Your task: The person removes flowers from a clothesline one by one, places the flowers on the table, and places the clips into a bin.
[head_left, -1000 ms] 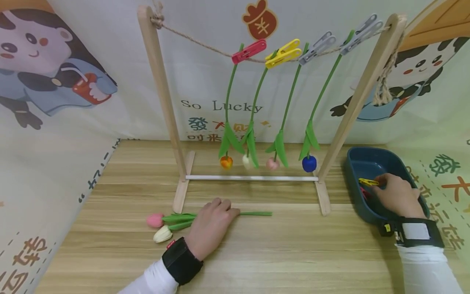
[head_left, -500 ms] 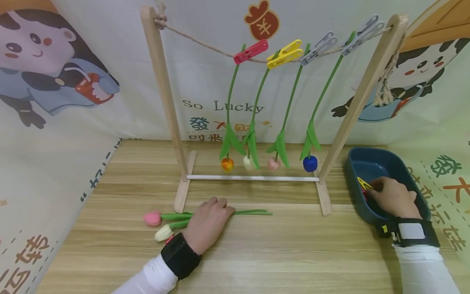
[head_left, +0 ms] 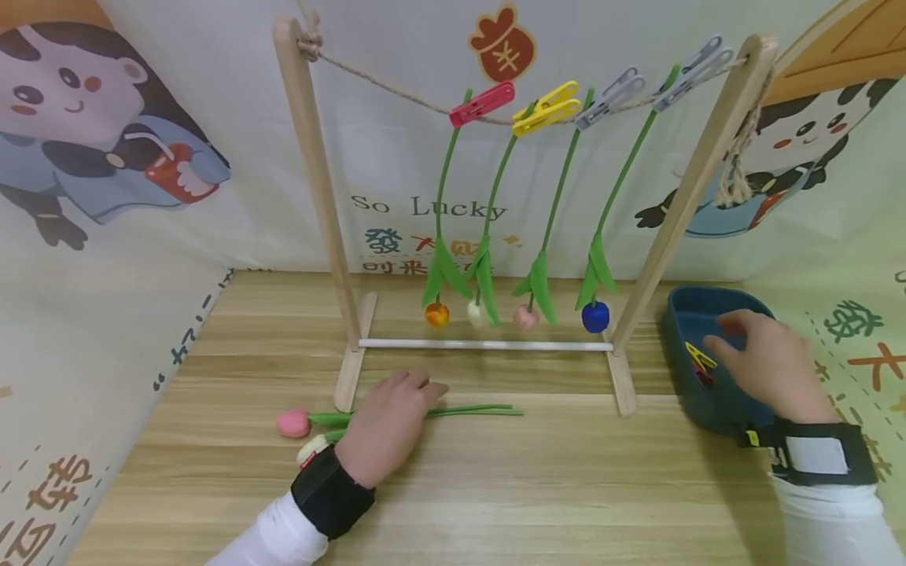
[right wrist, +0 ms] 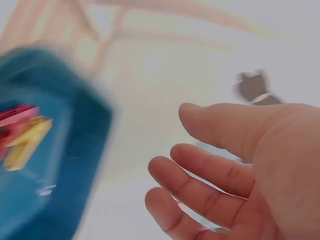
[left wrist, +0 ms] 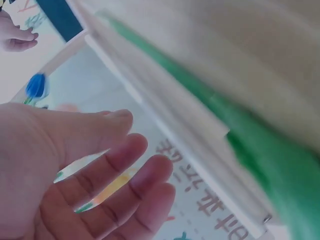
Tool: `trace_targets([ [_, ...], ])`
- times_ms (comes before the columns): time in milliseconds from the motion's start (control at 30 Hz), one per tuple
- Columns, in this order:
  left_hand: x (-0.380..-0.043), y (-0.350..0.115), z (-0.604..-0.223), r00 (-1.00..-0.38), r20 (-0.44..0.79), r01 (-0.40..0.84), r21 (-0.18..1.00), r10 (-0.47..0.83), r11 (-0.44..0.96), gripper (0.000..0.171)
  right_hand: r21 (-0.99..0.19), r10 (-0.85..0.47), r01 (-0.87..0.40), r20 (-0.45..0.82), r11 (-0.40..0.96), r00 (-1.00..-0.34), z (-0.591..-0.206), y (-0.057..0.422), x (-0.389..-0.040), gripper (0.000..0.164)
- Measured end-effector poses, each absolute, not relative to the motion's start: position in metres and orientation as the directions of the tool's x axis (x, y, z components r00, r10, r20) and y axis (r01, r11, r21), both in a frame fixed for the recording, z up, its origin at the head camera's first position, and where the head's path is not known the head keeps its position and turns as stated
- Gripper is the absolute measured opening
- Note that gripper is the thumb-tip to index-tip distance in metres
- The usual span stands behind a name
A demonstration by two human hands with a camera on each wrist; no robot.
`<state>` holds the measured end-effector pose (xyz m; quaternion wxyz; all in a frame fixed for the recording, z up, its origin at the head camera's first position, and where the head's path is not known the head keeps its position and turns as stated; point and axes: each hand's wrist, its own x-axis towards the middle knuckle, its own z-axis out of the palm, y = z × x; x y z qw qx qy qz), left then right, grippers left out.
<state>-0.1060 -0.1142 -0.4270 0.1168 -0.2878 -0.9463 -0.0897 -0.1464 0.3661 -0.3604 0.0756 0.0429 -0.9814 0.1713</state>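
Two artificial tulips lie on the table: a pink tulip (head_left: 293, 423) and a white tulip (head_left: 312, 450) partly hidden by my left wrist. Over their stems hovers my left hand (head_left: 392, 424), its fingers relaxed and nothing between them in the left wrist view. My right hand (head_left: 778, 363) is above the blue basin (head_left: 683, 393), thumb and fingers apart and holding nothing. Inside the basin, a yellow clothespin (head_left: 699, 355) and a red clothespin (head_left: 704, 377) lie against its left side; the right wrist view shows them too.
A wooden frame (head_left: 318, 181) with a rope (head_left: 382, 81) stands at the back. From the rope hang several tulips by their stems, held by a red clip (head_left: 483, 103), a yellow clip (head_left: 546, 108) and grey clips (head_left: 610, 98). A white bar (head_left: 481, 344) joins the frame's feet.
My right hand has let go of the yellow clothespin and risen out of the basin. My left hand has come off the tulip stems and shifted slightly left.
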Motion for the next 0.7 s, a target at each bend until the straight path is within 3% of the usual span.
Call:
trace_targets([
  [300, -0.118, -0.128, -0.39, -0.799, 0.454, 0.534, 0.23, 0.395, 0.814, 0.03, -0.326, -0.122, -0.236, 0.333, 0.915, -0.935, -0.296, 0.311, -0.133, 0.037],
  [700, -0.137, -0.133, -0.342, -0.718, 0.654, 0.587, 0.385, 0.238, 0.712, 0.048, -0.185, -0.317, -0.493, 0.568, 0.85, -0.76, -0.225, 0.249, -0.125, 0.026],
])
